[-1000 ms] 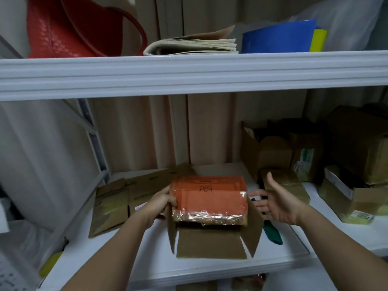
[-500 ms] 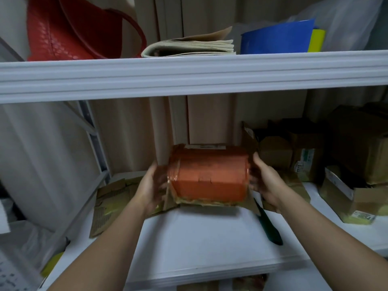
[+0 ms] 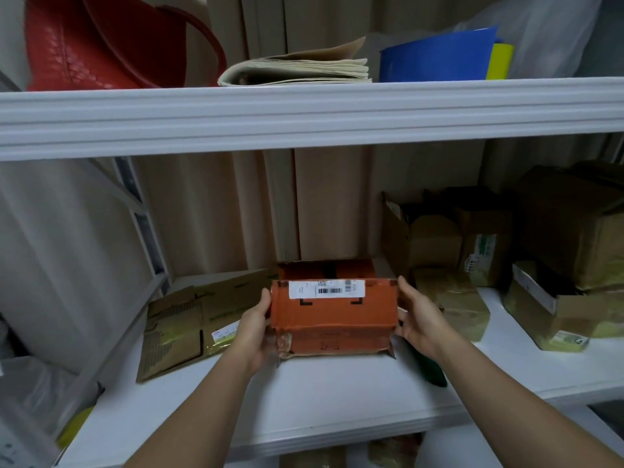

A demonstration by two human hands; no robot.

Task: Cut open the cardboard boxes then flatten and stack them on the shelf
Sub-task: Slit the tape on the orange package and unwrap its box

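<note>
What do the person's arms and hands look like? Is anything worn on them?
Both forearms are bare, with no sleeves in view. The left hand and right hand show no gloves, and no rings, watch or bracelets are visible.

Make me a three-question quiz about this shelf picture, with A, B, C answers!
1. Where is the flattened cardboard?
A. left of the orange box
B. on the top shelf
C. on top of the orange box

2. What colour is the folder on the top shelf?
A. green
B. blue
C. black

3. How is the orange box held?
A. by one hand
B. by nobody
C. by both hands

Answers: 1 A, it lies flat at the box's left. 2 B, plainly blue. 3 C, the left hand and right hand grip its ends.
</note>
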